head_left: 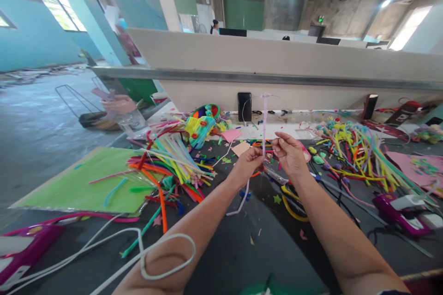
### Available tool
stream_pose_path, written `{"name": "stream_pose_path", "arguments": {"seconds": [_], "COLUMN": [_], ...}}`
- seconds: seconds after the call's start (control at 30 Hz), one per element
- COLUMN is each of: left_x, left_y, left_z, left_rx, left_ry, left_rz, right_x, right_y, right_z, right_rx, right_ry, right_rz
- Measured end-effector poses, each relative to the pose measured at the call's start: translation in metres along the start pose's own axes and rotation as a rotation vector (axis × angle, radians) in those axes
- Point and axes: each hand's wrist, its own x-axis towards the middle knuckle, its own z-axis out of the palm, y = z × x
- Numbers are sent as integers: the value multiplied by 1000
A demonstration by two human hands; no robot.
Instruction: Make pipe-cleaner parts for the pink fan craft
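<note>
My left hand (247, 166) is closed around the lower part of a lilac pipe cleaner (265, 124), which stands upright with a small crosspiece at its top. Just right of the stem, my right hand (289, 153) has loosely bent fingers held apart, with nothing visible in them. Below my left hand a bent lilac length (244, 200) hangs down to the table; whether it belongs to the same piece I cannot tell. Yellow-handled scissors (294, 203) lie under my right wrist.
Bundles of coloured pipe cleaners (180, 156) lie left, more (363, 152) right. A green sheet (90, 179) is at left. A phone (244, 107) leans against the partition (294, 60). Purple power strips (403, 214) and a white cable (166, 239) lie nearby.
</note>
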Motion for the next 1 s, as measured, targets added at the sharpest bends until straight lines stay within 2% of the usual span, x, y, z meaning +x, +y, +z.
{"name": "stream_pose_path", "arguments": {"seconds": [0.27, 0.57, 0.87, 1.0], "left_x": [1, 1, 2, 2], "left_y": [9, 6, 4, 5], "left_z": [-11, -9, -11, -12], "left_rx": [89, 119, 135, 141], "left_ry": [1, -146, -114, -104], "left_rz": [37, -33, -16, -16], "right_x": [11, 12, 14, 14], "right_y": [-11, -20, -15, -13], "right_z": [-15, -15, -21, -19], "right_rx": [1, -66, -62, -47], "right_ry": [125, 129, 83, 114], "right_rz": [-85, -157, -100, -55]}}
